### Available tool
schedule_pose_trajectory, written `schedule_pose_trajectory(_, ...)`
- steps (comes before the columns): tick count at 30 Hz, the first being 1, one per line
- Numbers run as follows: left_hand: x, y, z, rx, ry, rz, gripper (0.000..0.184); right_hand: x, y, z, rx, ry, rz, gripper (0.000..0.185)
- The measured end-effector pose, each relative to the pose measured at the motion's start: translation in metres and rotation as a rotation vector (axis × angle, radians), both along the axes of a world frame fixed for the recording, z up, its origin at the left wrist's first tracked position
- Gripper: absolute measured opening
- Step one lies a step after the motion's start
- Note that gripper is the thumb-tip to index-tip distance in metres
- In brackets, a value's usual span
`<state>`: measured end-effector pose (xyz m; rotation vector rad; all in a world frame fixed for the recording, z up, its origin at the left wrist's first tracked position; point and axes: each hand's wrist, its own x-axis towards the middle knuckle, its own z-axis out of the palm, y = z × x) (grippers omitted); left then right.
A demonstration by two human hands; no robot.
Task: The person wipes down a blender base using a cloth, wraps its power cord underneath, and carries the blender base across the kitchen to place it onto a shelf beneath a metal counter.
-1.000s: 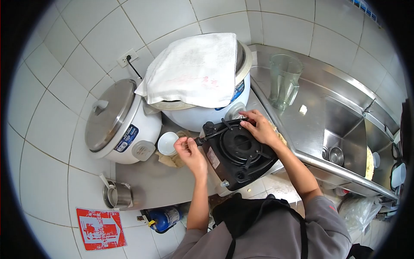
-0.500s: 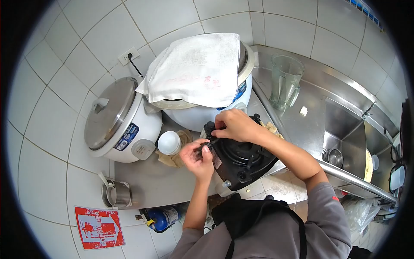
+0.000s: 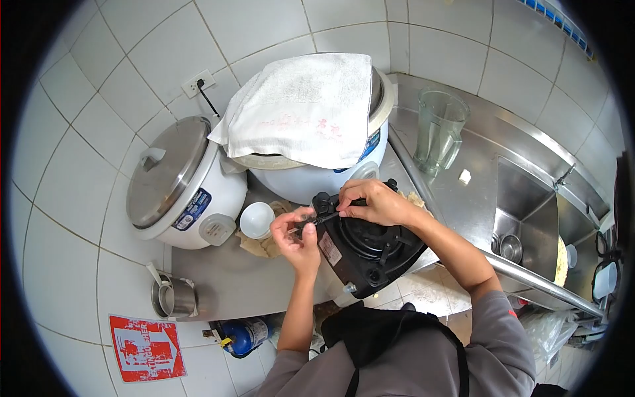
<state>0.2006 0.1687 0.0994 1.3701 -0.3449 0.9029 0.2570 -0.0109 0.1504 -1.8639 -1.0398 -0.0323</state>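
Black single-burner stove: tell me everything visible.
The black single-burner stove looks metallic, with a ringed centre, radial arms and a pale label. No flame shows. It sits on the counter before the towel-draped rice cooker. The right hand pinches a slim black piece over its left edge; whether that is attached is unclear.

White rice cooker (image 3: 226,186) w/ steel lid (image 3: 169,171), beside bigger cooker (image 3: 291,182) draped w/ white towel (image 3: 301,109). White bowl (image 3: 256,219) in front. Glass blender jug (image 3: 439,135) btwn bigger cooker & s/s sink (image 3: 522,188). Steel pot (image 3: 186,298) at table's (image 3: 228,278) L end; red ext. sign (image 3: 147,349) below.
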Motion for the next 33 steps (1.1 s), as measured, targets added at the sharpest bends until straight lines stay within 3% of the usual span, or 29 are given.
schedule_pose_trajectory(4, 0.001, -0.001, -0.003, 0.033, 0.162, -0.035, 0.023, 0.009, 0.003, 0.014, -0.207, 0.157, -0.006, 0.016)
schedule_pose_trajectory(8, 0.005, -0.003, -0.006, 0.024, 0.109, -0.026, 0.023, 0.017, 0.017, 0.043, -0.452, 0.252, -0.011, 0.019)
schedule_pose_trajectory(11, 0.005, -0.005, 0.001, 0.145, 0.077, 0.004, 0.022, 0.03, 0.025, 0.041, -0.52, 0.202, 0.033, 0.02)
schedule_pose_trajectory(15, 0.007, -0.001, -0.006, 0.035, 0.244, 0.026, 0.019, 0.034, 0.023, 0.044, -0.559, 0.257, 0.077, 0.023)
schedule_pose_trajectory(20, 0.005, -0.006, 0.002, -0.181, 0.389, -0.062, 0.041, 0.019, -0.006, 0.026, -0.222, 0.218, 0.005, 0.025)
schedule_pose_trajectory(22, 0.001, -0.002, 0.002, -0.094, 0.39, -0.004, 0.052, 0.006, -0.029, 0.026, -0.041, 0.11, -0.095, 0.025)
schedule_pose_trajectory(24, -0.005, 0.006, -0.001, -0.003, 0.404, -0.022, 0.059, -0.007, -0.062, 0.025, -0.088, 0.142, -0.284, 0.025)
schedule_pose_trajectory(26, -0.016, 0.022, -0.005, 0.092, 0.422, -0.107, 0.063, -0.022, -0.094, 0.012, -0.18, 0.225, -0.499, 0.031)
schedule_pose_trajectory(30, -0.048, 0.05, -0.047, 0.135, 0.562, 0.031, 0.058, -0.051, -0.131, -0.059, -0.073, 0.524, -0.686, 0.045)
schedule_pose_trajectory(32, -0.073, 0.059, -0.068, 0.083, 0.838, 0.053, 0.053, -0.067, -0.136, -0.094, 0.081, 0.625, -0.691, 0.053)
schedule_pose_trajectory(33, -0.084, 0.061, -0.082, -0.032, 0.934, -0.051, 0.055, -0.074, -0.133, -0.095, 0.143, 0.731, -0.68, 0.056)
